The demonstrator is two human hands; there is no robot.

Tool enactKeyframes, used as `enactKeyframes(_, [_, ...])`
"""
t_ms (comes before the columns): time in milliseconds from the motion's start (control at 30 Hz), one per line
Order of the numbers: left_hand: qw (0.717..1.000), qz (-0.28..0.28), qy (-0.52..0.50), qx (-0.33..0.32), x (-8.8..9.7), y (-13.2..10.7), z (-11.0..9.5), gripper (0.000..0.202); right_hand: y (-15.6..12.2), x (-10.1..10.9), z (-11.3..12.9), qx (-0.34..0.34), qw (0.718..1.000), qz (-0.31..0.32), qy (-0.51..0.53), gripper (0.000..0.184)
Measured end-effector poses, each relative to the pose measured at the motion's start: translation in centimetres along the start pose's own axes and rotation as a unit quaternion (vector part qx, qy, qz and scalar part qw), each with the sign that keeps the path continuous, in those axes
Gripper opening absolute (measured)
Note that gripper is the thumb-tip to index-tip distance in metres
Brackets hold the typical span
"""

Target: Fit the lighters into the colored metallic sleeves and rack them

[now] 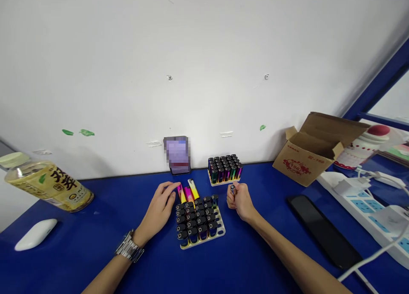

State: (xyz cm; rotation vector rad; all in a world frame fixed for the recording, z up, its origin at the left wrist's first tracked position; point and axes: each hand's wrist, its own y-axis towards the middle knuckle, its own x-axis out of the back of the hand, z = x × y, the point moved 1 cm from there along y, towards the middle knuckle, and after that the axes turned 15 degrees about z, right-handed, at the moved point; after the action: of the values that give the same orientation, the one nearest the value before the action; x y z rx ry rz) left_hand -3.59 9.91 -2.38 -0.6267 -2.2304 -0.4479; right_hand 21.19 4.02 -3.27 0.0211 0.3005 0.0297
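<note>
1. a silver metal-link wristwatch (129,247) circles the left wrist.
2. a white plastic rack with oval holes (221,226) sits between the hands, mostly filled with upright black-ended lighters (191,223); some holes along its right side are bare.
3. the right hand (242,202) is curled into a fist, clamped on a small dark lighter (233,188), right of that rack.
4. the left hand (161,205) has bent fingers, thumb apart from them; its fingertips reach a slim magenta-and-yellow lighter (182,194), but i cannot tell whether they press it.
5. two more, a magenta lighter (188,194) and a yellow, pale-tipped lighter (193,189), lie behind the rack.
6. a second white rack (220,184), packed with upright lighters, stands near the wall.
</note>
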Motion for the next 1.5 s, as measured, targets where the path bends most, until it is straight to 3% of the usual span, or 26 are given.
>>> enactKeyframes(200, [0.997,0.016,0.069,0.001,-0.6,-0.2,0.1,0.039,-0.3,0.0,-0.2,0.004,1.0,0.022,-0.018,0.045])
enactKeyframes(567, [0.997,0.027,0.067,0.005,-0.4,-0.3,-0.8,0.034,-0.7,-0.1,0.0,0.02,0.997,0.04,-0.066,0.046])
enactKeyframes(733, [0.997,0.017,0.078,0.0,-0.5,-0.3,-0.6,0.026,-1.5,-0.5,0.1,0.043,0.987,0.041,-0.151,0.048])
enactKeyframes(833, [0.997,0.006,0.078,-0.007,-0.5,-0.3,-0.5,0.021,-2.1,-0.6,0.5,0.11,0.959,0.045,-0.257,0.036])
enactKeyframes(1000, [0.997,-0.004,0.073,-0.003,-0.3,-0.4,-0.6,0.02,-3.0,-1.0,2.0,0.247,0.875,0.038,-0.416,0.033])
enactKeyframes(1300, [0.997,0.001,0.081,0.011,-0.4,-0.4,-0.8,0.02,-4.1,-1.0,1.3,0.271,0.874,0.048,-0.401,0.029])
enactKeyframes(1367, [0.997,0.002,0.082,0.011,-0.4,-0.4,-0.8,0.02,-4.0,-0.9,1.1,0.288,0.848,0.059,-0.442,0.028])
enactKeyframes(1500, [0.997,0.009,0.081,0.019,-0.4,-0.4,-0.7,0.022,-3.7,-0.8,1.5,0.348,0.765,0.071,-0.538,0.03])
